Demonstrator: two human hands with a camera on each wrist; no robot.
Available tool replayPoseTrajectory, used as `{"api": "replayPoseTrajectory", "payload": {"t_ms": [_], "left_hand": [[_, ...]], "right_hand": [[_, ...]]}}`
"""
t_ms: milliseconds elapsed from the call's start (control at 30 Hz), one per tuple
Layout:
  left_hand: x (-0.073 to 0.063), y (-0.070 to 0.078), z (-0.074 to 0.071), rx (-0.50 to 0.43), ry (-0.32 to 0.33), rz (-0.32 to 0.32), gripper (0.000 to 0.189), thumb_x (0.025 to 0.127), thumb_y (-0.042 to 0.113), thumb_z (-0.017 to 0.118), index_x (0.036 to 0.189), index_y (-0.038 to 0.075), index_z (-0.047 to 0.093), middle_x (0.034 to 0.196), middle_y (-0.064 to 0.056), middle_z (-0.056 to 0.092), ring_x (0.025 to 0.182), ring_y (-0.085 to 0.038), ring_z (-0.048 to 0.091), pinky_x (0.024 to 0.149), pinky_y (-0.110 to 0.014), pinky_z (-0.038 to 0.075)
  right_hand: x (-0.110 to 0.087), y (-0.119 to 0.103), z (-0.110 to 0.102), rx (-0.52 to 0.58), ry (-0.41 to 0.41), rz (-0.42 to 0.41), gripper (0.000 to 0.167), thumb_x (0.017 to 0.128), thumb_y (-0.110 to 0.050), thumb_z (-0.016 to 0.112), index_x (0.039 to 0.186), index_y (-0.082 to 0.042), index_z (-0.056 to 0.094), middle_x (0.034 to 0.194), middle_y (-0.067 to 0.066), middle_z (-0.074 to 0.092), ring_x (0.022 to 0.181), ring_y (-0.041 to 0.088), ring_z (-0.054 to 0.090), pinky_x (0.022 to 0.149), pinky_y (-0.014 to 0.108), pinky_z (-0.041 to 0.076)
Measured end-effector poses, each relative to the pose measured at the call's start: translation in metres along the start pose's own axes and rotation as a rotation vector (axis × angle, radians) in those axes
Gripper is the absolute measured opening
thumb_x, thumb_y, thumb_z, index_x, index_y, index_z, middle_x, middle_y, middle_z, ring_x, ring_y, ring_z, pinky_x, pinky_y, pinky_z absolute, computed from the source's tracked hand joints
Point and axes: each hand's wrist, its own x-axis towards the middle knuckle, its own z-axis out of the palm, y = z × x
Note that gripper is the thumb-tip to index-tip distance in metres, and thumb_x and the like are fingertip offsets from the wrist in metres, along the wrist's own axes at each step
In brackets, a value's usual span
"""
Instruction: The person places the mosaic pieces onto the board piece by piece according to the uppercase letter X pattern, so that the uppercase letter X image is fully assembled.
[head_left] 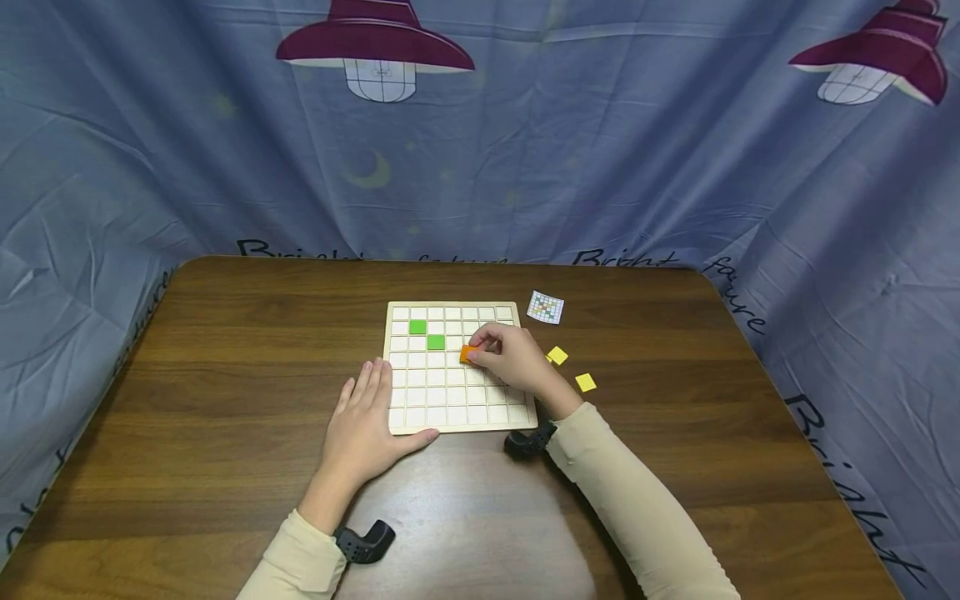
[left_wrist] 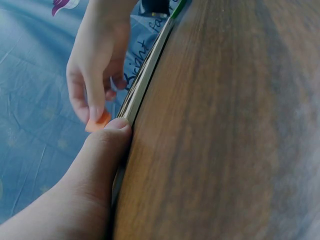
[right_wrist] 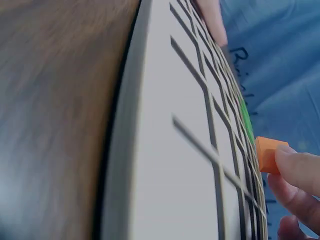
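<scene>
Pinching an orange tile [head_left: 467, 355] between thumb and fingertips, right hand [head_left: 513, 358] overhangs gridded board [head_left: 446, 397]; left hand [head_left: 363, 427], fingers straight, touches its edge

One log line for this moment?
left hand: touches board edge; right hand: pinches orange tile; on board: two green tiles; beside board: yellow tiles
</scene>
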Motion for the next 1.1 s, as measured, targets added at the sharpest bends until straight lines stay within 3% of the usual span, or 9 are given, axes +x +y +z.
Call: {"api": "replayPoseTrajectory", "payload": {"t_ms": [200,433,667,800,1100], "left_hand": [[0.001,0.001,0.0,0.005,-0.004,0.0,0.13,0.07,0.086,0.058,0.156,-0.004,0.02,0.163,-0.021,0.021,0.154,-0.032,0.019,0.126,-0.05,0.016],[0.001,0.002,-0.001,0.011,-0.007,0.0,0.13,0.071,0.086,0.058,0.156,-0.004,0.02,0.163,-0.021,0.021,0.154,-0.032,0.019,0.126,-0.049,0.016],[0.0,0.002,0.0,0.012,-0.007,-0.003,0.13,0.071,0.087,0.056,0.156,-0.004,0.02,0.163,-0.021,0.022,0.154,-0.032,0.019,0.126,-0.049,0.016],[0.0,0.002,0.0,0.012,-0.01,-0.004,0.129,0.071,0.087,0.056,0.156,-0.004,0.02,0.164,-0.02,0.022,0.154,-0.032,0.018,0.126,-0.049,0.016],[-0.001,0.001,-0.001,0.005,-0.014,-0.007,0.131,0.071,0.089,0.054,0.157,-0.003,0.018,0.164,-0.02,0.02,0.154,-0.032,0.017,0.126,-0.05,0.015]], "right_hand": [[0.008,-0.007,0.013,-0.079,-0.032,-0.015,0.01,0.091,-0.025,0.073,0.096,-0.018,0.069,0.085,-0.005,0.068,0.07,0.012,0.057,0.066,0.027,0.047],[0.008,-0.01,0.019,-0.178,-0.024,-0.05,0.008,0.092,-0.028,0.072,0.096,-0.021,0.072,0.094,-0.007,0.066,0.086,0.009,0.06,0.08,0.03,0.052],[0.003,-0.01,0.018,-0.221,-0.03,-0.064,0.009,0.092,-0.027,0.072,0.096,-0.021,0.078,0.099,-0.008,0.066,0.094,0.012,0.06,0.083,0.032,0.051],[-0.004,-0.01,0.013,-0.22,-0.044,-0.093,0.011,0.093,-0.025,0.071,0.1,-0.02,0.077,0.101,-0.006,0.066,0.096,0.014,0.057,0.082,0.032,0.049],[-0.037,0.006,-0.026,-0.206,-0.042,-0.081,0.018,0.093,-0.019,0.07,0.11,-0.014,0.072,0.091,-0.003,0.063,0.074,0.011,0.053,0.069,0.028,0.047]]}}
